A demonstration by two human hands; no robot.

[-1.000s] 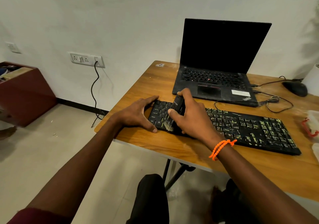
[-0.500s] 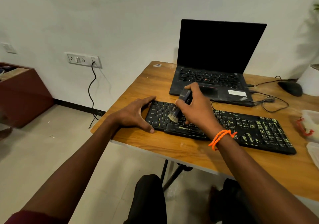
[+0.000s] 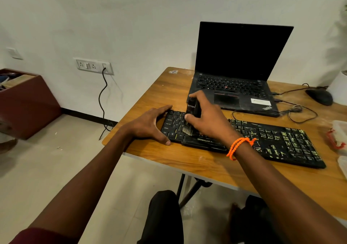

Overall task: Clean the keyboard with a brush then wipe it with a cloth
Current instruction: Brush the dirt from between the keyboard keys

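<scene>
From the head camera, a black keyboard [image 3: 244, 138] lies across a wooden table [image 3: 187, 161], its keys on the right side streaked with pale yellowish grime, those at the left end cleaner. The right hand [image 3: 208, 119] grips a small black brush [image 3: 191, 110] upright, thumb and fingers curled round its body, with the pale bristles [image 3: 186, 130] down on the keys near the keyboard's left end. The left hand [image 3: 150, 125] braces the keyboard's left edge, thumb along the far corner and index finger at the near corner, fingers bent round the end of the board. An orange braided band [image 3: 238, 147] circles the right wrist.

Behind the keyboard stands an open black laptop [image 3: 234, 70] with a dark screen, just beyond the right hand. A black mouse [image 3: 319, 96] sits at the far right of the table, its cable looping between laptop and keyboard. A wall socket panel [image 3: 93, 66] holds a plugged black cord. No cloth can be clearly made out; pale items at the right edge are too cropped to tell.
</scene>
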